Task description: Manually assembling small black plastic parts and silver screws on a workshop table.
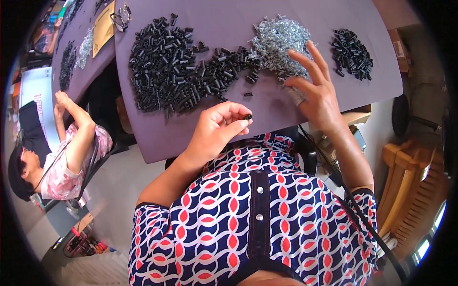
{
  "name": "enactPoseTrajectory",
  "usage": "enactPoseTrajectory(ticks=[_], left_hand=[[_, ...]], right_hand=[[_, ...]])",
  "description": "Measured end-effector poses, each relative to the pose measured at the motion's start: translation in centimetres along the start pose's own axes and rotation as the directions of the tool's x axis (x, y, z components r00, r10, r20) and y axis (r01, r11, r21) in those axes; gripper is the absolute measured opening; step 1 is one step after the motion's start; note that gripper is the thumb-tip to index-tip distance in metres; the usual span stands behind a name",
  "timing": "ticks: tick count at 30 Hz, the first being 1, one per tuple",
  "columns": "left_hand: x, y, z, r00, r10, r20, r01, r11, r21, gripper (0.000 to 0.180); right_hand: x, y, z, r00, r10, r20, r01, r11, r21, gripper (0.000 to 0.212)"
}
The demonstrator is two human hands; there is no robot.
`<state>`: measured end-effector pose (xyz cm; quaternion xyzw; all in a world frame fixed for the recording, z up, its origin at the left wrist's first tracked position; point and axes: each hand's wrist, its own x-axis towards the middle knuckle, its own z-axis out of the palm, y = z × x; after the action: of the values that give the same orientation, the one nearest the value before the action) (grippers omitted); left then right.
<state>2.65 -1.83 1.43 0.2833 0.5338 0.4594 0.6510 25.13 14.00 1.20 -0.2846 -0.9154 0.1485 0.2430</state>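
My left hand (217,127) pinches a small black tube piece (247,117) between thumb and fingertips, just above the near edge of the purple-grey table (186,133). My right hand (315,93) reaches with spread fingers into a pile of shiny metal clips (279,40); something small and silvery sits under its thumb and palm. A large heap of black tube pieces (176,66) lies left of the clips. A smaller heap of black pieces (353,52) lies to the far right.
A second table (98,62) at the left carries more black and silver piles and a brown envelope (104,28). Another person (62,157) in a pink top sits there. A wooden chair (412,190) stands at the right. A black cable (362,224) crosses my shirt.
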Motion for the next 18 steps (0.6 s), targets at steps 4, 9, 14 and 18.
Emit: enactPoseTrajectory(ticks=[4, 9, 14, 18], left_hand=[[0.2, 0.5, 0.4, 1.0, -0.03, -0.01, 0.03, 0.999, 0.02, 0.021], [0.0, 0.1, 0.1, 1.0, -0.018, -0.009, 0.018, 1.0, -0.006, 0.02], [0.3, 0.0, 0.2, 1.0, -0.015, 0.007, 0.015, 1.0, -0.003, 0.018], [0.1, 0.3, 0.9, 0.999, -0.037, 0.009, 0.037, 0.999, -0.001, 0.017]], right_hand=[[0.1, -0.2, 0.6, 0.997, 0.033, 0.069, -0.031, 0.999, -0.03, 0.034], [0.5, -0.3, 0.5, 0.994, 0.038, 0.106, -0.029, 0.996, -0.086, 0.026], [-0.1, -1.4, 0.3, 0.999, 0.0, 0.051, 0.007, 0.991, -0.136, 0.031], [0.4, -4.0, -1.3, 0.976, -0.001, 0.218, -0.093, 0.902, 0.421, 0.026]])
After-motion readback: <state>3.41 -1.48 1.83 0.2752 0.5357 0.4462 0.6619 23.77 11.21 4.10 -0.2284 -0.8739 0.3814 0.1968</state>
